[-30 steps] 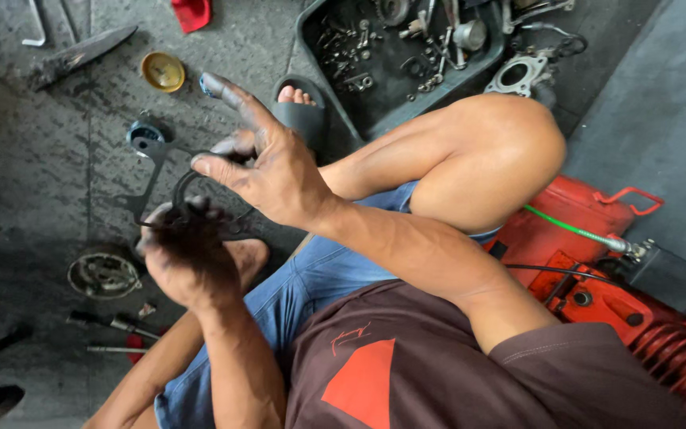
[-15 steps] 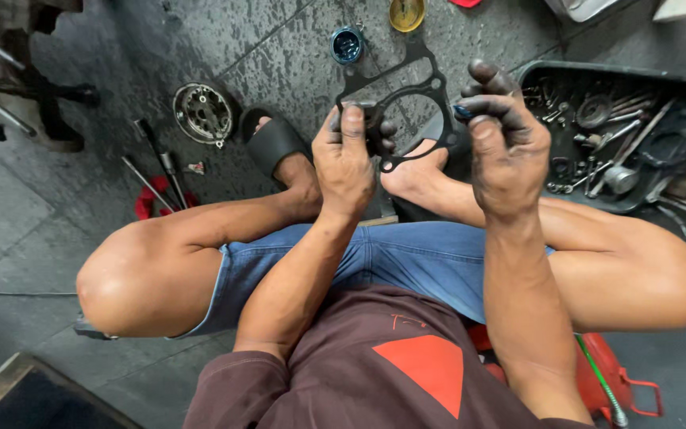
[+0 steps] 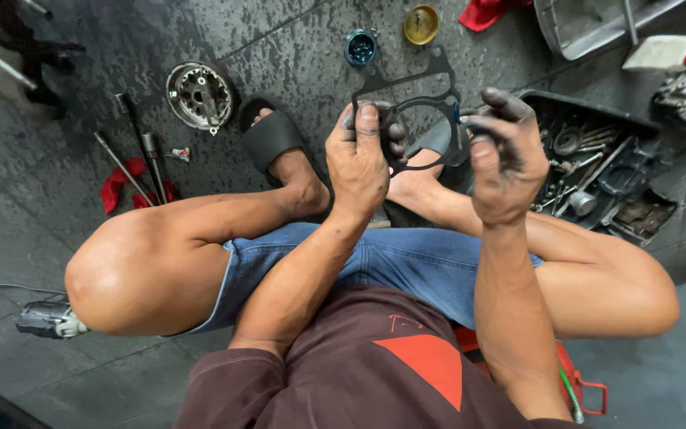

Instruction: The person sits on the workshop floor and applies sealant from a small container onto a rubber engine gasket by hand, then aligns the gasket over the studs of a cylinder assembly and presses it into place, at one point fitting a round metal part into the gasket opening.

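— Head view: what have you got, and where is it?

— You're holding a thin dark gasket [image 3: 414, 103] up in front of you, above your crossed legs and the grey floor [image 3: 57, 230]. Your left hand [image 3: 365, 159] is closed on its lower left edge, thumb on top. Your right hand [image 3: 506, 163] pinches the right rim between greasy fingertips.

— How will it handle?

— Likely very light, floppy and easy to tear or crease at the narrow bridges. Hold it by the wider bands near the big ring, and support both sides.

— Anything close by?

— A black tray of tools [image 3: 597, 171] sits just beyond your right hand.
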{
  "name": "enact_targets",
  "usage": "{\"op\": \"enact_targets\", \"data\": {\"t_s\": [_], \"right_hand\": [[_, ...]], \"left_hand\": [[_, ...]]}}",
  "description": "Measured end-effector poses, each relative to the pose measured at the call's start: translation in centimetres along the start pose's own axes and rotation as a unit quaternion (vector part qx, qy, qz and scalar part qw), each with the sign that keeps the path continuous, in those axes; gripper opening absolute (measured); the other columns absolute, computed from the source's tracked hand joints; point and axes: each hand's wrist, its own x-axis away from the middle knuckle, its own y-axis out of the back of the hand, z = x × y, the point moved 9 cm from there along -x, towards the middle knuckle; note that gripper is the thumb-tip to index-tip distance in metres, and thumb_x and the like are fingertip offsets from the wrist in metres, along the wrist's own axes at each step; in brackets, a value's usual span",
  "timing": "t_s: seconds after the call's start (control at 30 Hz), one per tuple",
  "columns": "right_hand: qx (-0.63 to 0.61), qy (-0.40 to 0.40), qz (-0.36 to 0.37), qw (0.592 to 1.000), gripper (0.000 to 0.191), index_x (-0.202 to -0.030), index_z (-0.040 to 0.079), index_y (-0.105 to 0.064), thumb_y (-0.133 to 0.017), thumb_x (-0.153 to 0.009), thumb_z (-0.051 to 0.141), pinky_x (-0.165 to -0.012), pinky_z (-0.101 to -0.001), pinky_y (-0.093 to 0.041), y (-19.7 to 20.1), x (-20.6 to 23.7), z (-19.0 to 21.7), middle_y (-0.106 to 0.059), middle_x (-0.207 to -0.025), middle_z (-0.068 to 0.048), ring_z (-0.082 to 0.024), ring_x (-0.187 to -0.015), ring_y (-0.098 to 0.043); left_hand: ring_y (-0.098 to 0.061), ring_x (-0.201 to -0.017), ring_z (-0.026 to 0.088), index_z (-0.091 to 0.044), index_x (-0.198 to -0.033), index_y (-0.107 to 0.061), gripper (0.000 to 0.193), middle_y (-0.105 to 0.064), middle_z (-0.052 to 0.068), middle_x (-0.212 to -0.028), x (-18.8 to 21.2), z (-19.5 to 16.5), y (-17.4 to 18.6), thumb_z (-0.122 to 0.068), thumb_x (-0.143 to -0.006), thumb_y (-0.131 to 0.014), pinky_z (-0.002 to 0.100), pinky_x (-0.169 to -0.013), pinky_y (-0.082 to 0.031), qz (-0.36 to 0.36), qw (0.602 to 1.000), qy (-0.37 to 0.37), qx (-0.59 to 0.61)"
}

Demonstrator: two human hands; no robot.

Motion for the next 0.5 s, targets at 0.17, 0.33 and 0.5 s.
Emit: {"op": "enact_targets", "data": {"t_s": [0.17, 0.33, 0.5], "right_hand": [[-0.353, -0.18, -0.002, 0.918, 0.028, -0.123, -0.005, -0.064, -0.075, -0.099, 0.005, -0.101, -0.026, -0.053, -1.3, 0.2, -4.0, -0.063, -0.134, -0.015, -0.015, -0.11, -0.066], [-0.397, -0.268, -0.018, 0.878, 0.024, -0.116, -0.003, -0.064, -0.074, -0.095, -0.007, -0.095, -0.0295, -0.057, -2.1, 1.5, -6.0, -0.07, -0.109, -0.012, -0.018, -0.097, -0.07], [-0.376, -0.271, -0.029, 0.886, 0.016, -0.11, -0.005, -0.067, -0.076, -0.097, -0.005, -0.086, -0.0284, -0.057, -1.8, 1.1, -6.5, -0.072, -0.099, -0.011, -0.018, -0.089, -0.069]], "left_hand": [[-0.059, -0.067, 0.009, -0.004, -0.11, -0.064, 0.03, -0.064, 0.003, -0.081, -0.2, -0.5, -0.1, -0.031, -0.111, -0.053, 0.025, -0.061, -0.051, 0.006, 1.0, -0.001, 0.02], [-0.06, -0.073, 0.008, -0.004, -0.109, -0.064, 0.03, -0.063, 0.0, -0.087, 0.1, -1.6, -0.6, -0.032, -0.111, -0.052, 0.025, -0.063, -0.052, 0.02, 0.998, -0.054, -0.024], [-0.056, -0.072, 0.006, -0.005, -0.111, -0.063, 0.03, -0.061, -0.001, -0.085, 0.7, -2.7, -1.6, -0.032, -0.115, -0.05, 0.025, -0.062, -0.049, 0.057, 0.982, -0.116, -0.138]]}}
